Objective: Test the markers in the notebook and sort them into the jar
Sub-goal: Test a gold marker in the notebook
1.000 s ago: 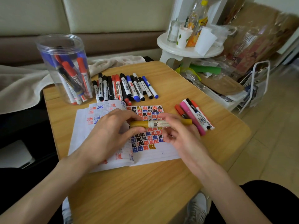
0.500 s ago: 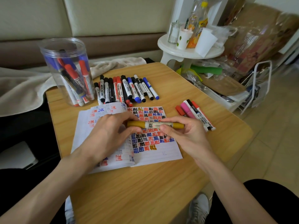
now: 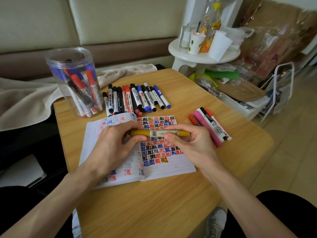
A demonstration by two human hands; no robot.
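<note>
Counter [image 3: 154, 212]: one, wooden, carrying everything below.
Notebook [image 3: 171, 167]: one, open flat; right page covered in black, red and blue test marks.
Hands: two. Left hand [image 3: 111, 145] pinches the marker's left end; right hand [image 3: 190, 143] pinches its right half, fingers curled.
Mustard marker [image 3: 160, 133]: one, held just above the notebook, level, long axis left to right; both ends look alike, so tip end cannot be told.
Side group [image 3: 210, 127]: four markers, right of the notebook, slanting far-left to near-right.
Far row [image 3: 135, 98]: about a dozen markers, overlapping.
Jar [image 3: 80, 60]: one, clear, upright, far left; red- and blue-capped markers inside, count unclear.
</note>
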